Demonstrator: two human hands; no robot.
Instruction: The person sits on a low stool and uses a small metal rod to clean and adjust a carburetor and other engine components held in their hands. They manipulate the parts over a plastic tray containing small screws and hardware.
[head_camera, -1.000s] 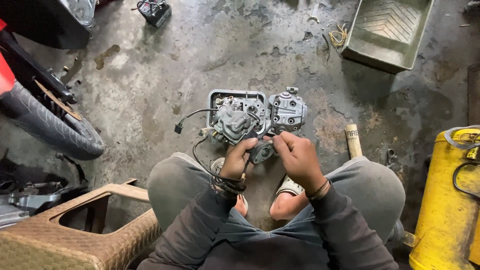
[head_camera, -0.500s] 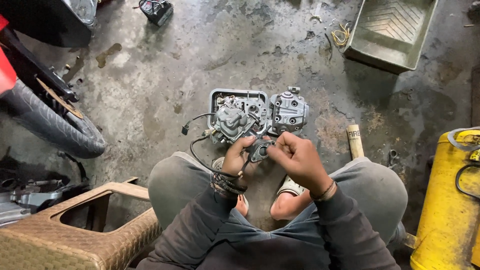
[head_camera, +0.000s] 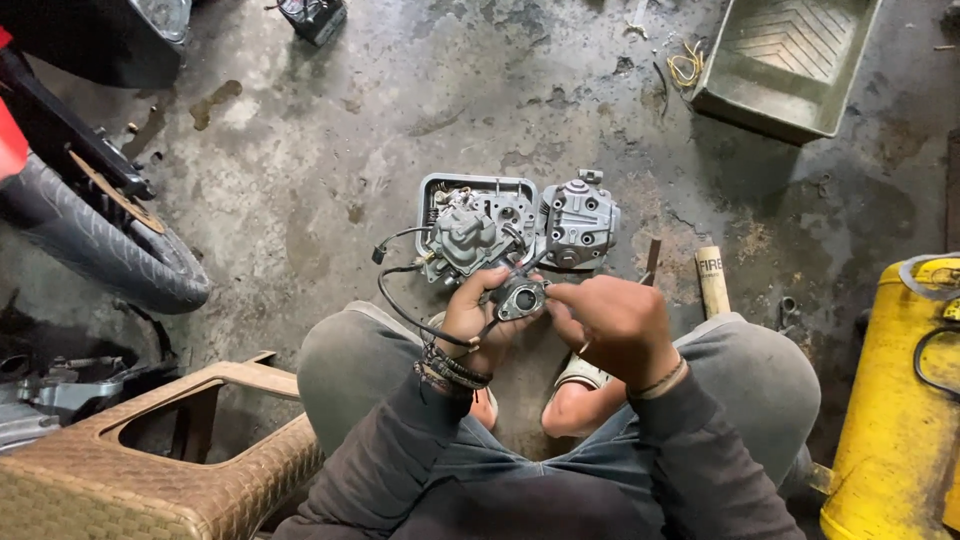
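My left hand holds a small grey metal flange with a round hole, raised above my knees. My right hand is closed beside it, fingertips touching the flange's right edge; a thin rod sticks out below this hand. Just beyond the hands, a grey carburetor body with black cables rests in a small square metal tray on the concrete floor. A grey finned engine cover lies to the tray's right.
A motorcycle tyre stands at the left. A brown woven plastic stool lies at the lower left. A yellow cylinder stands at the right, a grey ribbed tray at the top right, a cardboard tube by my right knee.
Both hands have lifted the flange slightly up and toward me, away from the carburetor. The right hand's fingers have closed in on the flange's edge.
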